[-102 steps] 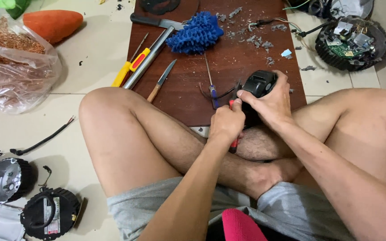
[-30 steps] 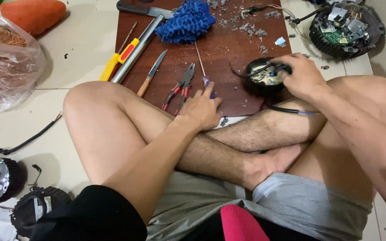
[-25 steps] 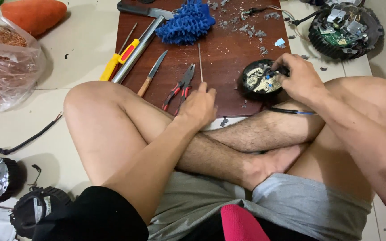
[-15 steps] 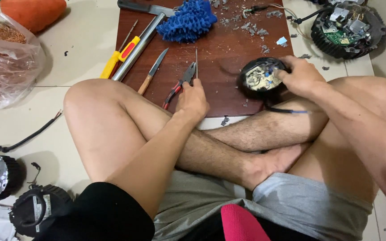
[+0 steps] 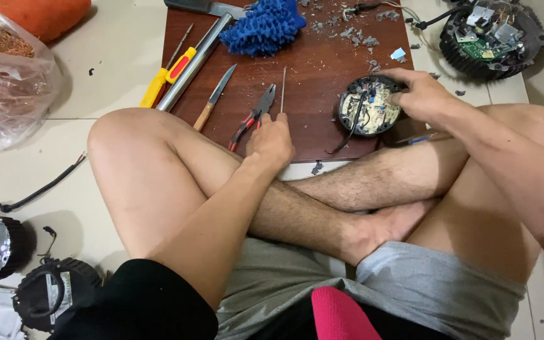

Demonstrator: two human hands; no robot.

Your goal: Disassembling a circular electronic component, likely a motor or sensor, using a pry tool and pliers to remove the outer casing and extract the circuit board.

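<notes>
Hands working apart at the near edge of the wooden board point(image 5: 322, 63).
Left hand point(image 5: 271, 141) is closing around a thin screwdriver point(image 5: 283, 88) beside the pliers point(image 5: 254, 113); right hand point(image 5: 420, 94) is gripping the round black device point(image 5: 368, 107) near the board's right edge, bare wood lying between them.

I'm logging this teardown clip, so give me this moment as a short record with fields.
left hand: grips a thin screwdriver, beside red-handled pliers
right hand: holds a round black unit, circuit board showing
surface: dark wooden board, littered with grey debris
nearby: knife, blue cloth
</notes>
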